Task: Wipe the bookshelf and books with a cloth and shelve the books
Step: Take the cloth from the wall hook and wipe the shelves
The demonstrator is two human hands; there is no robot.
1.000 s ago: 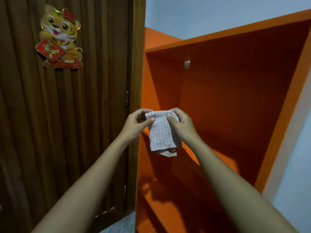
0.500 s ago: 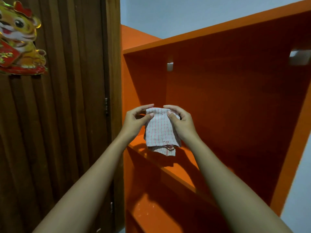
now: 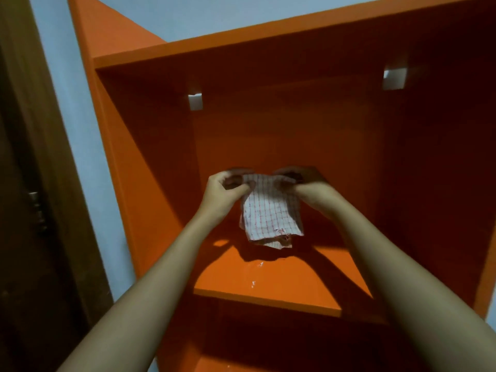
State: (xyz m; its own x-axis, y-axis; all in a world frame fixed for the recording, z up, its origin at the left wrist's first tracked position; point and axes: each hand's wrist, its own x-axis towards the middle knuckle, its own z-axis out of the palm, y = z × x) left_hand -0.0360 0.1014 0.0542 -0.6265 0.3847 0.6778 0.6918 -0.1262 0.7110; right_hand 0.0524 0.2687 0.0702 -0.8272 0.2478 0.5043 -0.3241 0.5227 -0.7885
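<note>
Orange fills nearly the whole view: an empty bookshelf [image 3: 268, 146] with one bare shelf board [image 3: 268, 280] at chest height and a darker compartment below. Both hands are raised inside the upper compartment, holding a checked cloth [image 3: 271, 213] between them. The left hand [image 3: 222, 194] pinches its top left corner and the right hand [image 3: 308, 191] pinches the top right, so the cloth hangs in folded layers just above the board — not touching it, as far as the shadow suggests. Held this way, it is probably being folded into a pad before wiping. No books are in view. A few pale specks [image 3: 253, 283] on the board look like dust or drips — likely the first thing to wipe.
</note>
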